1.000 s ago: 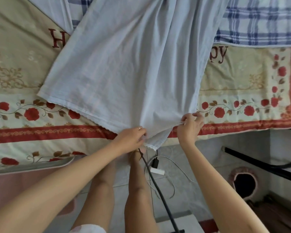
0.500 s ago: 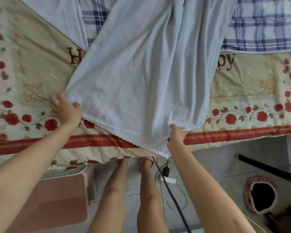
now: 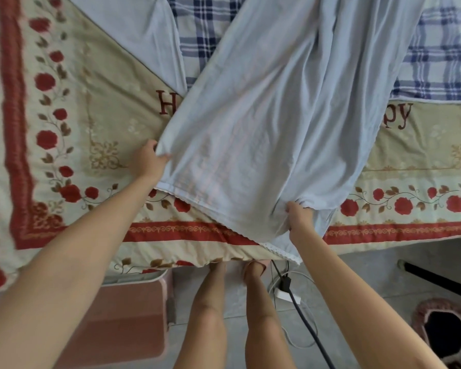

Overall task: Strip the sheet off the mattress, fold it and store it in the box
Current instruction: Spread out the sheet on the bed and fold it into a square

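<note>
A pink plastic box (image 3: 123,310) sits on the floor below the cream, rose-printed mattress's (image 3: 91,129) near edge. At that edge the right hand (image 3: 300,219) clutches the bunched hem of the pale blue cotton sheet (image 3: 264,129). Farther in, the left hand (image 3: 148,162) pinches its corner. The creased sheet stretches lengthwise toward the far right.

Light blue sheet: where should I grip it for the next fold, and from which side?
Grip the sheet at its near end's corners, coming from the near side, thumbs on top. The left hand holds one corner; the right hand grips bunched cloth above the lace-trimmed corner, which hangs free, probably the better hold.
</note>
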### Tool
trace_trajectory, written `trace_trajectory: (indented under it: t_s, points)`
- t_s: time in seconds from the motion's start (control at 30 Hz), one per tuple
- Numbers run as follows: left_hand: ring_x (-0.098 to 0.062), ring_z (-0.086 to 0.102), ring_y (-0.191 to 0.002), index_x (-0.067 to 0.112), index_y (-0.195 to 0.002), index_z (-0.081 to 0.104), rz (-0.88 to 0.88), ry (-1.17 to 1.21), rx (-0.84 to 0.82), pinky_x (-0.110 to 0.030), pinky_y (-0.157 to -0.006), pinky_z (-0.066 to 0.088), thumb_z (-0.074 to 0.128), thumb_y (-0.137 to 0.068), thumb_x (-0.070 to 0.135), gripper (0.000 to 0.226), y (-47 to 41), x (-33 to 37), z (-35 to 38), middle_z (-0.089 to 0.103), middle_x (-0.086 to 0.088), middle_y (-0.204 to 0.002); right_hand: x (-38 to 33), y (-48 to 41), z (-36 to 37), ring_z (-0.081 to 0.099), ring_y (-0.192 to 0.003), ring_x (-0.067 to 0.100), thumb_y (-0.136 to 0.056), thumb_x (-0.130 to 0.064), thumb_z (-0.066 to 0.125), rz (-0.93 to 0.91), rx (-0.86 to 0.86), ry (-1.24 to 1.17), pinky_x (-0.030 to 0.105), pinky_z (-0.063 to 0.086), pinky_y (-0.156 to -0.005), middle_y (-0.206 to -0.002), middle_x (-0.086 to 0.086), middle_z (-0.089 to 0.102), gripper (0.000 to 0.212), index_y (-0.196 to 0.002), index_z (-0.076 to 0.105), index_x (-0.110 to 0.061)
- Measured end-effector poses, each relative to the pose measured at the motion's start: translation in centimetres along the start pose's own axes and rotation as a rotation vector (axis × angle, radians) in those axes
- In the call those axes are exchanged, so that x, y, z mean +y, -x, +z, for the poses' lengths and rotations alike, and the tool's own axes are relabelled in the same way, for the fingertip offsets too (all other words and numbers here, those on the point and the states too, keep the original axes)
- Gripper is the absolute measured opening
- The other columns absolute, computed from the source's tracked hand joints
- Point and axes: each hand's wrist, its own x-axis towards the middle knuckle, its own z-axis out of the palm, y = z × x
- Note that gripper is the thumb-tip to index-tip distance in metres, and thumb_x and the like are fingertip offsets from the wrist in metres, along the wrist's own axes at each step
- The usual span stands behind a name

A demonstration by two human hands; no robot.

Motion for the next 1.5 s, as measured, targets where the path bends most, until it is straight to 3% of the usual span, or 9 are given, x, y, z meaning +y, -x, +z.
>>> trace_trajectory:
  t_s: [0.23,0.33,0.57,0.77,0.87,1.03,1.13,1.27,1.5]
  points:
    - [-0.02,0.041,-0.065,0.011,-0.085,0.047,0.145,0.01,0.246,-0.027,-0.05,0.024,0.031,-0.103,0.019,0.026,0.2,-0.4,-2.3,0.048,-0.007,-0.074,-1.4,1.3,-1.3,0.054,-0.057,0.014,-0.088,0.001,0.028,0.103,-0.295,-0.442,0.025,0.048,-0.061,-0.06,0.003,0.051,0.031,-0.072,0.052,-0.01]
    - [-0.018,0.042,-0.067,0.013,-0.083,0.047,0.121,-0.008,0.264,-0.025,-0.049,0.022,0.032,-0.102,0.017,0.025,-0.5,-1.1,-1.9,0.048,-0.006,-0.074,0.2,0.0,-1.5,0.045,-0.046,0.011,-0.09,0.001,0.029,0.155,-0.139,-0.345,0.021,0.038,-0.046,-0.055,0.0,0.047,0.028,-0.072,0.046,-0.013]
    - [-0.032,0.039,-0.124,0.01,-0.125,0.044,-0.265,0.013,0.257,-0.042,-0.097,0.031,0.046,-0.095,0.021,0.032,-0.2,-0.4,1.3,0.041,-0.016,-0.137,4.1,-3.2,-1.2,0.035,-0.058,0.017,-0.089,0.003,0.035,0.117,0.045,0.096,0.027,0.029,-0.047,-0.075,0.005,0.041,0.034,-0.12,0.046,-0.002]
    - [-0.034,0.031,-0.125,0.012,-0.138,0.022,-0.544,0.344,-0.022,-0.047,-0.103,0.033,0.062,-0.083,0.029,0.07,11.6,3.7,7.6,0.023,-0.016,-0.14,2.8,-2.4,-3.1,0.056,-0.084,0.022,-0.086,-0.025,0.059,0.066,0.002,-0.198,0.028,0.041,-0.06,-0.105,0.004,0.056,0.056,-0.137,0.041,-0.013]
    - [-0.034,0.029,-0.125,0.012,-0.132,0.028,-0.243,0.215,-0.141,-0.045,-0.102,0.03,0.069,-0.077,0.022,0.069,18.3,6.6,10.7,0.025,-0.017,-0.137,0.3,-3.7,-4.8,0.055,-0.109,0.022,-0.088,-0.045,0.059,0.143,0.021,-0.445,0.033,0.046,-0.08,-0.122,0.0,0.054,0.055,-0.134,0.047,-0.017]
    - [-0.028,0.046,-0.115,0.016,-0.119,0.051,0.798,-0.14,-0.223,-0.041,-0.095,0.037,0.076,-0.066,0.04,0.064,22.6,10.5,14.8,0.045,-0.007,-0.125,-2.6,-7.1,-8.0,0.056,-0.066,0.012,-0.091,-0.033,0.061,0.086,0.002,-0.528,0.023,0.047,-0.056,-0.088,0.0,0.061,0.021,-0.097,0.058,-0.013]
    - [-0.023,0.051,-0.113,0.017,-0.125,0.05,0.878,-0.378,-0.394,-0.034,-0.088,0.042,0.079,-0.063,0.037,0.071,22.8,11.6,16.7,0.05,-0.004,-0.125,-3.7,-8.3,-8.7,0.056,-0.081,0.013,-0.087,-0.029,0.066,-0.03,0.009,-0.301,0.023,0.046,-0.066,-0.105,0.002,0.06,0.042,-0.125,0.051,-0.016]
    - [-0.022,0.055,-0.102,0.013,-0.118,0.051,0.861,-0.454,-0.454,-0.029,-0.074,0.043,0.057,-0.087,0.008,0.032,21.7,12.8,17.6,0.056,-0.005,-0.113,-5.5,-9.1,-9.7,0.059,-0.09,0.018,-0.088,-0.015,0.06,-0.184,-0.013,-0.319,0.022,0.049,-0.065,-0.103,0.004,0.06,0.042,-0.128,0.049,-0.009]
    - [-0.023,0.056,-0.095,0.012,-0.104,0.058,0.878,-0.407,-0.7,-0.027,-0.074,0.042,0.044,-0.087,0.004,0.024,21.2,13.3,16.9,0.059,-0.007,-0.107,-9.8,-5.2,-6.9,0.061,-0.093,0.021,-0.089,-0.004,0.048,-0.614,-0.525,0.07,0.043,0.051,-0.091,-0.112,0.016,0.064,0.063,-0.144,0.033,-0.029]
